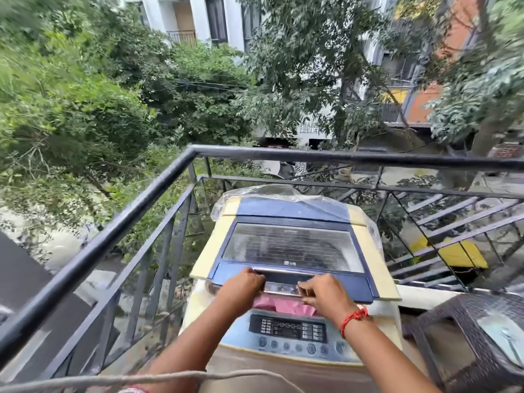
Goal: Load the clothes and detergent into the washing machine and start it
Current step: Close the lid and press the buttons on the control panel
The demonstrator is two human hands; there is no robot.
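Both hands are out over the top-loading washing machine (286, 353), arms stretched forward from the bottom of the view. Her or his left hand (243, 285) curls its fingers over the chrome handle (283, 285) at the front edge of the lid (292, 251), gripping it near the left end. Close beside it, the right hand (323, 292) holds the same handle toward the right, fingers bent round it; a red thread band (354, 319) circles that wrist. The blue-framed glass lid sits partly raised, and under its front edge a strip of pink clothes (283, 304) shows inside the tub. Nearer the person lies the control panel (287, 329), one dark display with a row of round buttons beneath.

One machine stands on a small balcony, hemmed by a black metal railing (198, 150). Clear plastic sheeting (272, 191) is bunched over its back. A dark wicker table (467, 336) stands at the right. Beyond the rail are trees and apartment blocks.
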